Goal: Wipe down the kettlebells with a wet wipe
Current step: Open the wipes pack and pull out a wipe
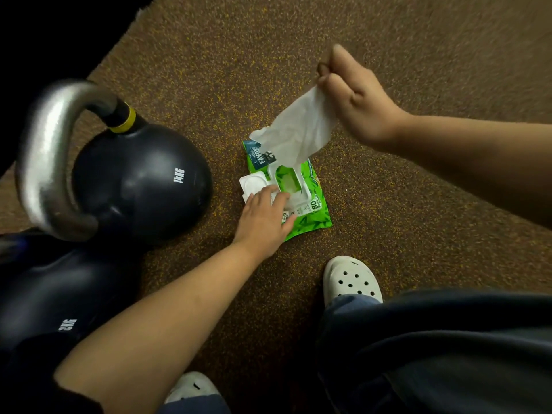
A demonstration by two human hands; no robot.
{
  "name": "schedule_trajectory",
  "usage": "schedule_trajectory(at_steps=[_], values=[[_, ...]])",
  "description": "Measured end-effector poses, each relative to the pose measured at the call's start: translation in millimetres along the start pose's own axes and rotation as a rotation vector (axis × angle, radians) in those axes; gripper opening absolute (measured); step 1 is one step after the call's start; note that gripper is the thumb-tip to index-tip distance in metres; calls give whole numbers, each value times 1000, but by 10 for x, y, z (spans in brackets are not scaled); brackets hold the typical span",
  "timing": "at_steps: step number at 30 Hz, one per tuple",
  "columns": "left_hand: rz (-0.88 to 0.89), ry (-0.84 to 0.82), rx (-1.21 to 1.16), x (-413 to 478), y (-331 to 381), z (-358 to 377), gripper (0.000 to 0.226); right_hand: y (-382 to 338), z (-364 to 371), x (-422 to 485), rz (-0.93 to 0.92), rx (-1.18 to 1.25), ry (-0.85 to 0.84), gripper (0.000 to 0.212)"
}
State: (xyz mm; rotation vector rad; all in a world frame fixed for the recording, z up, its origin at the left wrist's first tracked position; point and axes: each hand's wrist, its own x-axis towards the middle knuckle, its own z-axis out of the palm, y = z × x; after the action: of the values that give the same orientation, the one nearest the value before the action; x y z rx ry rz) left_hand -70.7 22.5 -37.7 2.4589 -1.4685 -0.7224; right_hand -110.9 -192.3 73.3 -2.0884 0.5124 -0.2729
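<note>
The speckled brown floor (pixel 418 204) fills the view. On its left stands the large kettlebell (pixel 140 186), black and marked 14KG, its steel handle arching up and leftward. A second kettlebell (pixel 59 294) sits nearer, at the near-left edge, partly covered by the left forearm. No wipe touches either, so I judge the wiping not yet begun. Just right of the large kettlebell, apart from it, the green wipe pack (pixel 313 218) lies flat, its white lid (pixel 254 182) flipped open to the left. A white clog (pixel 352 279) stands nearer, right of the pack.

The wet wipe (pixel 298 130) stretches from the pack's opening up to the far right, its long axis slanting away from the kettlebells. I cannot tell whether its lower end has cleared the opening. The right hand (pixel 355 97) hangs raised, far-right of the pack, wrist bent down, thumb and fingers pinching the wipe's top corner. The left hand (pixel 265 216) lies palm down, straight fingers pressing on the pack and gripping nothing. It is the hand nearer the bells. To reach the large kettlebell, the right hand would have to carry the wipe leftward across the pack.
</note>
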Motion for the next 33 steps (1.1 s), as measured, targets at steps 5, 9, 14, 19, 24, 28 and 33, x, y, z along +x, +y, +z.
schedule_trajectory(at_steps=[5,9,14,19,24,28,33], values=[[-58,40,-55,89,54,3,44,7,20,19,190,210,64,12],[-150,55,-84,220,110,-34,43,28,-6,51,317,264,163,18],[-356,112,-216,422,91,-111,36,50,-56,23,405,380,203,22],[-467,197,-72,526,-18,-120,56,75,-94,29,515,427,169,27],[-576,197,-35,527,-21,-116,95,-25,-77,-32,528,595,126,31],[-585,344,-279,459,77,-140,85,8,-103,-33,468,471,70,11],[-407,471,-480,302,407,-73,73,64,-144,-68,388,423,73,12]])
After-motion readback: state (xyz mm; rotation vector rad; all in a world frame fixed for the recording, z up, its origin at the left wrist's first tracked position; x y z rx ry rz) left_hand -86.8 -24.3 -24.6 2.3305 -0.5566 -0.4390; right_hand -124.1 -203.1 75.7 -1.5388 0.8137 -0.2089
